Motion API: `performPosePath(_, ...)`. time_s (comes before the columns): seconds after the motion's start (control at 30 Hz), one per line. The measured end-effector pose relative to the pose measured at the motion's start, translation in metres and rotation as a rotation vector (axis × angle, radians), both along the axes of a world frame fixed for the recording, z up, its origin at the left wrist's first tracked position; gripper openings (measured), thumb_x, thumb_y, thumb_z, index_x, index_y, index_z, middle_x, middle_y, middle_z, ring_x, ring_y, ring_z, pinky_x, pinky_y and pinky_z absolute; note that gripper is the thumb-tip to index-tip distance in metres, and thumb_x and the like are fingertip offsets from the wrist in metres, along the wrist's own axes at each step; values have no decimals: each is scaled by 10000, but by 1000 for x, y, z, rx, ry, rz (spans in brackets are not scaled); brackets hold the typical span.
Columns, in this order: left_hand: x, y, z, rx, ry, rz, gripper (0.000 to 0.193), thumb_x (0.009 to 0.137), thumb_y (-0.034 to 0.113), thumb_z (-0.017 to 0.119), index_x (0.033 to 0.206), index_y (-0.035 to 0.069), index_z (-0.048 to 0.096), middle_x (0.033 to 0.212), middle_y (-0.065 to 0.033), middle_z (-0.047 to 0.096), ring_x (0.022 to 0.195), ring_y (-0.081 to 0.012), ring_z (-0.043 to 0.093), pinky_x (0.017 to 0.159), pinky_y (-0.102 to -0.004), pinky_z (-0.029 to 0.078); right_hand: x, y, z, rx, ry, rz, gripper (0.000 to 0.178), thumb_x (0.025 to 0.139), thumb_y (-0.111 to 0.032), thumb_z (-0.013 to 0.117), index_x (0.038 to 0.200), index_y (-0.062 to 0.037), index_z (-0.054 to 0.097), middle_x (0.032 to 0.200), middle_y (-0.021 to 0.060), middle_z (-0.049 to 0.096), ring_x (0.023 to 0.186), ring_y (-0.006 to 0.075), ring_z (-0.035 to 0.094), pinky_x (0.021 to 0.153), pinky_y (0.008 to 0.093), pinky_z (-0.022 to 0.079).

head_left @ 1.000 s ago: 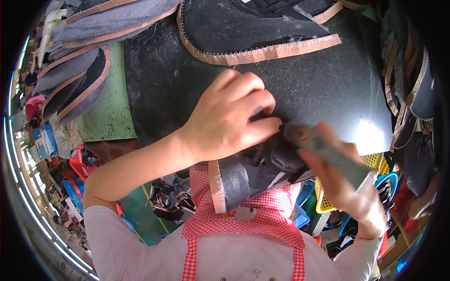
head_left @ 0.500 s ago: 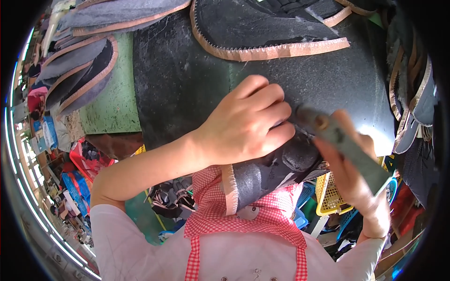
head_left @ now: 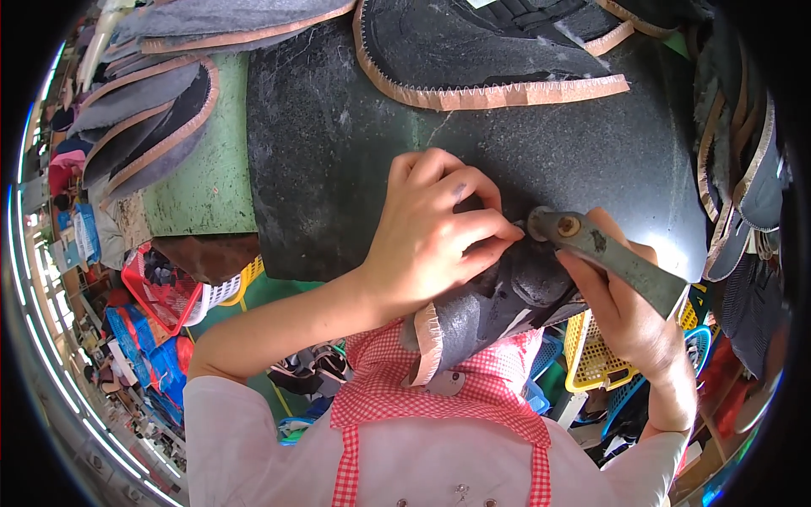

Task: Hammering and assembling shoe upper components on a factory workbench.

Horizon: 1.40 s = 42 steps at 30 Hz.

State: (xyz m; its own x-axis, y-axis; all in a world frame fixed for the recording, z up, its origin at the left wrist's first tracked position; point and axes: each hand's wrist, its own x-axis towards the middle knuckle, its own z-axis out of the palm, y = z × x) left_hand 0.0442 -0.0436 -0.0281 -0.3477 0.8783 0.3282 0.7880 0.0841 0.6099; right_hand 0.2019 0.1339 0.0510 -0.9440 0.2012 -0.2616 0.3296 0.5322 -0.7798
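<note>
At bench [head_left: 317, 211] near edge, my L fingers [head_left: 494, 223] pinch blk piece [head_left: 539, 283], R fingers [head_left: 581, 277] grip hammer [head_left: 629, 269]; bad aim cd bash L thumb/index.

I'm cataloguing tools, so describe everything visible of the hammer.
The hammer has a worn, grey, metal-looking head with a blunt end, a flared end, and a round brown spot near the blunt one. It slants from upper left to lower right in the right hand, its blunt end close to the left hand. The handle is hidden; contact with the dark material below is unclear.
</note>
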Motion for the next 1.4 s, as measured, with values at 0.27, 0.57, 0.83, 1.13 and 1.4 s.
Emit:
performPosePath(0.27, -25, 3, 18, -159, 12, -141, 256, 737, 206, 833, 979, 166, 760, 918, 15, 617, 923, -207, 563, 855, -365, 415, 14, -11, 0, 250, 68, 36, 165, 974, -32, 641, 1114, 25, 575, 727, 170, 653, 588, 262, 668, 524, 342, 448)
performPosePath(0.57, 13, -16, 57, -492, 109, -206, 484, 781, 245, 839, 1161, 77, 590, 811, -14, 630, 838, -201, 599, 799, -385, 433, 21, -15, -4, 41, 19, -135, 159, 982, -35, 639, 1105, 9, 549, 704, 153, 609, 618, 229, 675, 544, 318, 477)
performPosePath(0.83, -33, 5, 37, -323, 31, -264, 414, 715, 152, 850, 1100, 143, 697, 843, 37, 662, 842, -184, 608, 883, -364, 442, 32, -11, 5, 61, -44, -140, 467, 939, -27, 715, 1365, 76, 553, 921, 140, 715, 766, 145, 681, 656, 293, 518)
performPosePath(1.13, -33, -3, 9, -5, 111, -269, 179, 702, 171, 856, 842, 151, 746, 845, 56, 673, 929, -181, 613, 929, -380, 423, 26, -17, -8, 64, 123, -99, 97, 988, -29, 617, 1023, -8, 528, 694, 139, 594, 621, 240, 674, 543, 330, 470)
performPosePath(1.4, -40, -11, 41, -7, 34, -137, 162, 710, 73, 834, 839, 85, 737, 847, -11, 705, 945, -211, 644, 851, -351, 485, 23, -18, -3, 53, 53, -118, 96, 992, -34, 615, 1019, -10, 526, 696, 138, 604, 626, 241, 677, 545, 328, 473)
